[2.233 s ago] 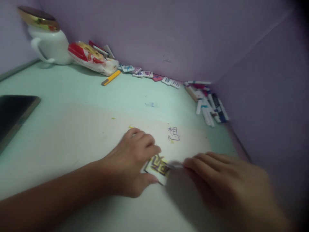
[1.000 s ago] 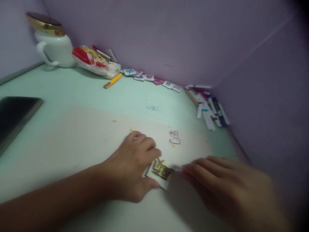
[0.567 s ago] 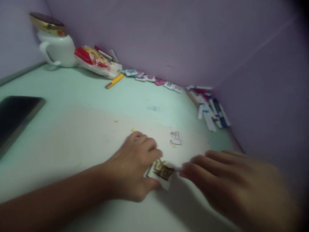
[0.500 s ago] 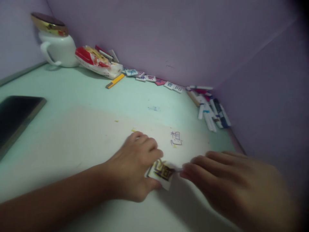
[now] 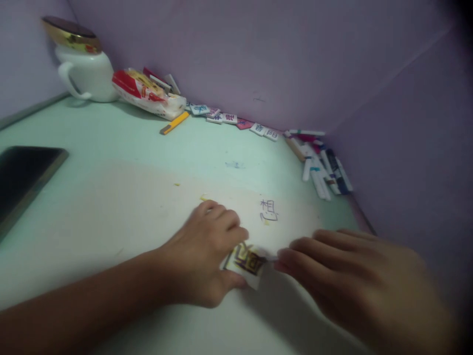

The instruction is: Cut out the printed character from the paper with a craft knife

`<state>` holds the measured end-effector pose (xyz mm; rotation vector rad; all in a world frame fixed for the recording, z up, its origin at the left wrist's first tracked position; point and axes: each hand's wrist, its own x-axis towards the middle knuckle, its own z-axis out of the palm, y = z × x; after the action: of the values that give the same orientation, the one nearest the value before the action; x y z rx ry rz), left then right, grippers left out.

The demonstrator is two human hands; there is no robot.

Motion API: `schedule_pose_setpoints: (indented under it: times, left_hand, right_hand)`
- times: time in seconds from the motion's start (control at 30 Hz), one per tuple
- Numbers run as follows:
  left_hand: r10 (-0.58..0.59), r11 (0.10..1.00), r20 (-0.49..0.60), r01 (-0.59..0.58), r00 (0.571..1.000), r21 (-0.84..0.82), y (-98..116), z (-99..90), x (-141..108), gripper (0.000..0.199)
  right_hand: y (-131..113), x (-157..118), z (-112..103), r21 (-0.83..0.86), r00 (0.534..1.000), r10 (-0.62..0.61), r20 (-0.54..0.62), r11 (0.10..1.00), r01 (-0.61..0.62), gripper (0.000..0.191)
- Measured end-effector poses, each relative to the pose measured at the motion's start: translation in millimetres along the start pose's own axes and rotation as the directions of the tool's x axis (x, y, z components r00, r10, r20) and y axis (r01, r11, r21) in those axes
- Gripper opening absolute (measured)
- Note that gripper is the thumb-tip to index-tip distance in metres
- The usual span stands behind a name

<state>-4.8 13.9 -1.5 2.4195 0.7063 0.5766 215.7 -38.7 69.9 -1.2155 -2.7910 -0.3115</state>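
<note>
My left hand grips a small white card between thumb and fingers, just above the desk. A bold character in black and yellow covers the card's face. My right hand, closed and partly blurred, pinches a slim marker pen, most of which is hidden by the fingers. Its dark tip meets the right part of the character on the card. Beyond the hands, a written character in purple marks the desk surface.
Several markers lie in a pile at the right corner. Small character cards line the wall, beside a yellow cutter and a red-white packet. A white mug bears a gold-rimmed object. A dark phone-like slab lies left.
The view has shifted very slightly. My hands keep the same hold, and the pen tip stays at the card's right part.
</note>
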Motion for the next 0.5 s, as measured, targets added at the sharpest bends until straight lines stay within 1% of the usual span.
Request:
schedule_pose_setpoints:
  times: [0.23, 0.43, 0.5]
  left_hand:
    - [-0.012, 1.000, 0.007, 0.012, 1.000, 0.000, 0.4, 0.1, 0.6, 0.032]
    - [-0.010, 1.000, -0.002, 0.010, 1.000, 0.006, 0.1, -0.3, 1.1, 0.033]
    - [-0.011, 1.000, 0.001, 0.011, 1.000, 0.006, 0.1, -0.3, 0.8, 0.033]
  right_hand:
    - [0.6, 3.1, -1.3, -0.015, 0.999, -0.027, 0.022, 1.000, 0.028, 0.040]
    - [2.9, 3.8, -2.4, 0.006, 0.999, -0.035, 0.039, 0.999, 0.035, 0.039]
    - [3.6, 3.1, -2.1, 0.003, 0.999, -0.028, 0.021, 1.000, 0.028, 0.040]
